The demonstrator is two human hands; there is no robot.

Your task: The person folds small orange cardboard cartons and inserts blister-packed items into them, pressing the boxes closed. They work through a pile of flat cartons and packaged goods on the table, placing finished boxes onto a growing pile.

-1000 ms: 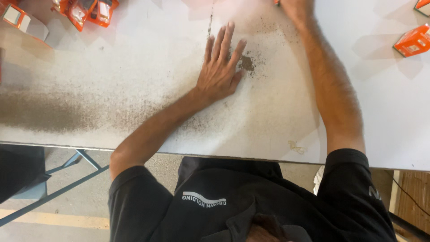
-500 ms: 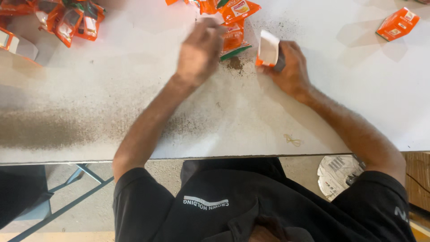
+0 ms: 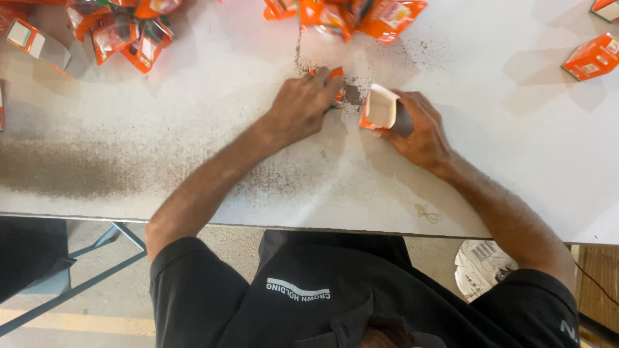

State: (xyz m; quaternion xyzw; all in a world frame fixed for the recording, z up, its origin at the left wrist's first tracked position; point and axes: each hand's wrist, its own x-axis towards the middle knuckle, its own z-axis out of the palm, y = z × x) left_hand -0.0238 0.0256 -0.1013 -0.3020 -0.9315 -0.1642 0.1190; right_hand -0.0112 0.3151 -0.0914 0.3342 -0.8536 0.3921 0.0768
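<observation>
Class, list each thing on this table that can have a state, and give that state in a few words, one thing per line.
small orange carton: open, mouth facing the camera, held by right hand
orange packet: lying flat, under the fingers of left hand
dark powder: spilled loose on white table
orange box: closed, lying apart

Right hand (image 3: pixel 422 132) holds an open orange carton (image 3: pixel 380 108); left hand (image 3: pixel 303 106) presses an orange packet (image 3: pixel 334 76) on the white table (image 3: pixel 193 129)
</observation>
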